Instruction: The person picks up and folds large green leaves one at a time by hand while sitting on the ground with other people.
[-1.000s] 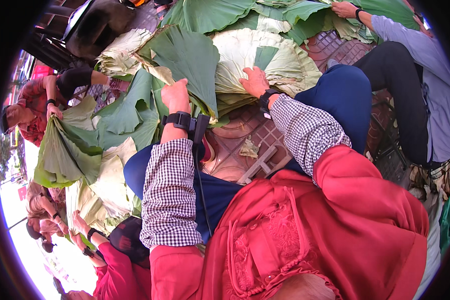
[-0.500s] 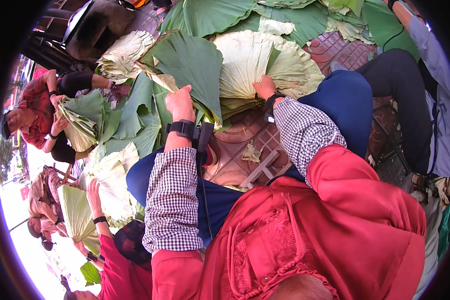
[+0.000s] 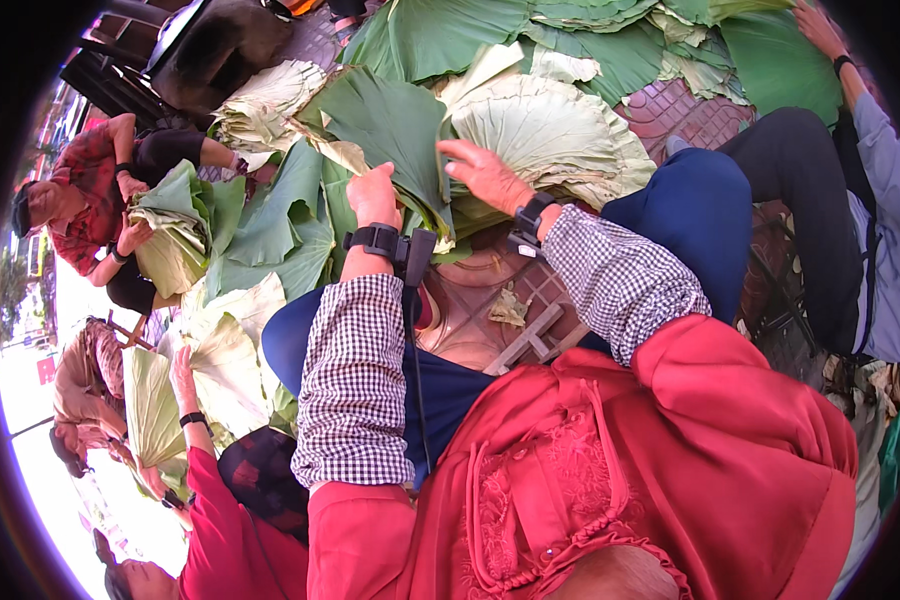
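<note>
A large green leaf (image 3: 390, 125), folded, stands in front of my knees. My left hand (image 3: 372, 197) grips it at its lower edge. My right hand (image 3: 482, 170) lies on the pale ribbed underside of a second big leaf (image 3: 560, 135) just to the right, fingers spread and pressing it against the folded one. Both wrists carry black bands, and my sleeves are black-and-white checked.
More green leaves (image 3: 470, 30) cover the ground ahead. A person in red (image 3: 80, 195) at left holds a bundle of folded leaves (image 3: 170, 235). A second person's hand (image 3: 183, 375) holds leaves at lower left. A third person in dark trousers (image 3: 820, 190) sits at right. Brick paving (image 3: 670, 105) shows between the leaves.
Both hands have moved closer together on the leaves. The green leaf has been folded up toward me, and my right hand has shifted left onto the pale leaf.
</note>
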`<state>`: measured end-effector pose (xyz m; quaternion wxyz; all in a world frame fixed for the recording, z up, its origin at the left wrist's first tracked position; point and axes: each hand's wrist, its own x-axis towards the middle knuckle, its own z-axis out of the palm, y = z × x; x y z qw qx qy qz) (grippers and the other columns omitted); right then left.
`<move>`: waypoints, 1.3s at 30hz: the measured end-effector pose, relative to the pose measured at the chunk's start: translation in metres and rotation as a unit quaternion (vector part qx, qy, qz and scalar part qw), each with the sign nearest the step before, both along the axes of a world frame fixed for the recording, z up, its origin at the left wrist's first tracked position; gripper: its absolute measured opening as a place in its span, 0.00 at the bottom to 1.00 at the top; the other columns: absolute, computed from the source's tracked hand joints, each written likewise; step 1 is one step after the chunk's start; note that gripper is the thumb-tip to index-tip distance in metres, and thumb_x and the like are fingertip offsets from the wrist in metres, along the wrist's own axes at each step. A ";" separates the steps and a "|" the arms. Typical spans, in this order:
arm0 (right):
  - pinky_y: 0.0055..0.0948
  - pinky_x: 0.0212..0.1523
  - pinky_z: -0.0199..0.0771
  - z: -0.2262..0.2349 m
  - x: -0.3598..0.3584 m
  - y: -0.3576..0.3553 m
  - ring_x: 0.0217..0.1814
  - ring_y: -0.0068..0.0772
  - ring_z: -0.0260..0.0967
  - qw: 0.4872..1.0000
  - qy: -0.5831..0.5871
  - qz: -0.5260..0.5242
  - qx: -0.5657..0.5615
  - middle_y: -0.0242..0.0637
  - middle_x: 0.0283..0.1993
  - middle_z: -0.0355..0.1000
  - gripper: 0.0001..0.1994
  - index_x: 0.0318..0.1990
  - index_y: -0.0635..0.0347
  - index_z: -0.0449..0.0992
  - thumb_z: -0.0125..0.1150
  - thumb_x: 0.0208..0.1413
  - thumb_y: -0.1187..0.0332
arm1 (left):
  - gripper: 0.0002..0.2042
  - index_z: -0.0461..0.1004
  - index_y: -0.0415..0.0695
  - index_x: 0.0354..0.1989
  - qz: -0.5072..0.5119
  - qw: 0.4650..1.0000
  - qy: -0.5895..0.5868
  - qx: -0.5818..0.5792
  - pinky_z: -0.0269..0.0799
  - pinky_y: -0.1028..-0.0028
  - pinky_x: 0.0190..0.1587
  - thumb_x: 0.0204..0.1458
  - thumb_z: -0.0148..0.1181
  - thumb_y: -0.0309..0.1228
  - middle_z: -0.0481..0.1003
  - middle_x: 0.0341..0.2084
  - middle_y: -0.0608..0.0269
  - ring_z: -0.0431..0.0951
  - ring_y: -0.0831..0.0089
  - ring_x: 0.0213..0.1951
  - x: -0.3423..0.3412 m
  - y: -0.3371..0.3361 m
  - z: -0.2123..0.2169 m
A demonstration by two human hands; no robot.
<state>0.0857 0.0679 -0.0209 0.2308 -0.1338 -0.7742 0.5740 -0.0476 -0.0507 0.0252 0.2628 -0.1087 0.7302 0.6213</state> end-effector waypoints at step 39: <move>0.39 0.46 0.69 -0.091 0.081 0.112 0.52 0.40 0.61 0.713 -0.097 -0.461 -0.519 0.40 0.55 0.61 0.18 0.55 0.61 0.62 0.49 0.57 0.70 | 0.21 0.71 0.32 0.40 0.001 0.991 0.034 -0.128 0.72 0.67 0.40 0.38 0.67 0.31 0.75 0.37 0.48 0.77 0.60 0.36 0.007 0.002 -0.010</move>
